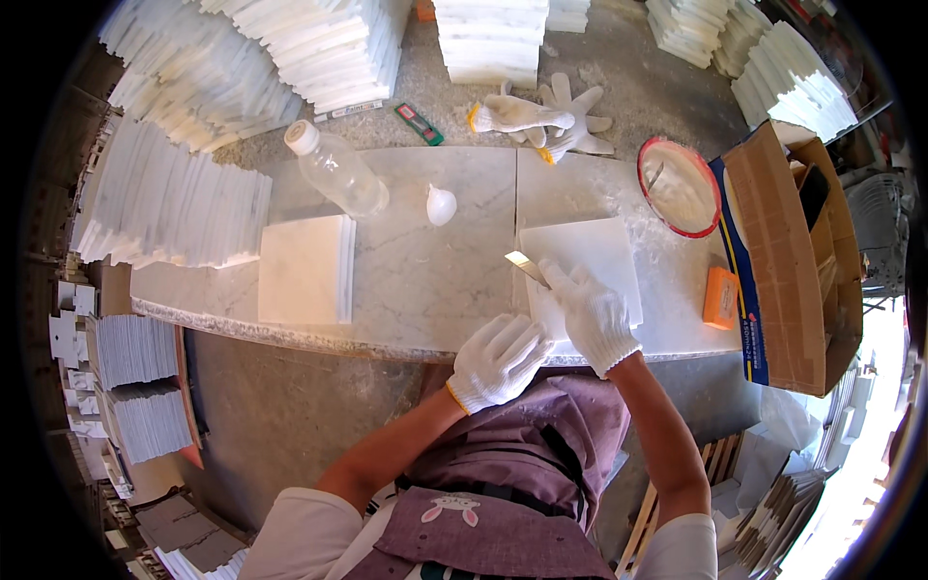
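My right hand [592, 314], in a white knit glove, is closed round a putty knife [527, 270], its metal blade pointing up and left. It is over a white stone tile [597, 244] lying on the grey marble bench top [425, 280]. At the tile's near left corner rests my left hand [500, 360], also gloved, with its fingers stretched out and nothing visible in them. To the right stands a red-rimmed bowl [688, 200] of whitish powder or paste, with a thin tool in it. Left of the tile lies a small white knotted pouch [441, 205].
A short stack of tiles [302, 271] and a clear plastic bottle [348, 174] are at left. Spare gloves [575, 116], a marker [353, 110] and a green case [419, 125] lie behind. An orange block [720, 298] and cardboard box [788, 280] stand right. Tall tile stacks [169, 203] border the bench.
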Available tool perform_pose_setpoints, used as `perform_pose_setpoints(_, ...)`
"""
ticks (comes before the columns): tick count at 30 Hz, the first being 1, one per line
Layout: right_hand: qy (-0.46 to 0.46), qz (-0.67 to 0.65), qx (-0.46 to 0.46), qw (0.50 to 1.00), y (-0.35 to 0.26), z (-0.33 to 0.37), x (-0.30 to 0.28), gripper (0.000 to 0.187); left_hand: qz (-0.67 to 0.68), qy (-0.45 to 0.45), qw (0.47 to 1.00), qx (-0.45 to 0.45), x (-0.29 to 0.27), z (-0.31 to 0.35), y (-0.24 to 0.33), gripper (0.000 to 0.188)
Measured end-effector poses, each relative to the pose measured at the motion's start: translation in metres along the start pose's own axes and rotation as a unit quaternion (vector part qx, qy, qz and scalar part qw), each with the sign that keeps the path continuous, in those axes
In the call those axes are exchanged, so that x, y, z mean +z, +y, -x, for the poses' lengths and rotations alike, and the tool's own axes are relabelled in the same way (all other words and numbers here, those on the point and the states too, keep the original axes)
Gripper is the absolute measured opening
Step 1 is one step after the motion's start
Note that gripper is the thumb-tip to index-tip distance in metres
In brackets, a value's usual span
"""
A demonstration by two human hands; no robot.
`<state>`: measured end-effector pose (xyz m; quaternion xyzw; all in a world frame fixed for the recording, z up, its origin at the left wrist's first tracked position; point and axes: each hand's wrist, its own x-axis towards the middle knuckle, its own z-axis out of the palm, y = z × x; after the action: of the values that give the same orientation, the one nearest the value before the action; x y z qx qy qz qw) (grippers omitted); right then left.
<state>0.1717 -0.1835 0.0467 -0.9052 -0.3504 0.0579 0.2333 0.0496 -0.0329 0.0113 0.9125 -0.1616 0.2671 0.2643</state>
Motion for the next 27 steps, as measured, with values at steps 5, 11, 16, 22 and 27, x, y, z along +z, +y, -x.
perform_pose_setpoints(5, -0.009, 0.009, -0.002, 1.000, -0.006, 0.006, -0.004, 0.043, -0.005, 0.047, 0.998, 0.042, 0.002, -0.006, -0.004, 0.024)
perform_pose_setpoints(11, -0.030, -0.006, -0.004, 1.000, -0.005, 0.010, -0.008, 0.043, -0.009, 0.035, 0.999, 0.027, 0.000, -0.003, -0.001, 0.028)
perform_pose_setpoints(16, -0.009, -0.033, -0.001, 0.999, -0.001, 0.004, -0.008, 0.042, -0.015, 0.036, 0.999, 0.028, 0.003, 0.001, -0.001, 0.031)
perform_pose_setpoints(22, -0.044, -0.012, 0.016, 0.999, -0.014, 0.001, -0.011, 0.041, -0.006, 0.045, 0.999, 0.021, 0.005, 0.002, -0.003, 0.027)
perform_pose_setpoints(27, 0.001, -0.006, -0.021, 1.000, -0.009, 0.010, -0.003, 0.041, -0.017, 0.076, 0.996, 0.054, 0.004, -0.006, -0.003, 0.019)
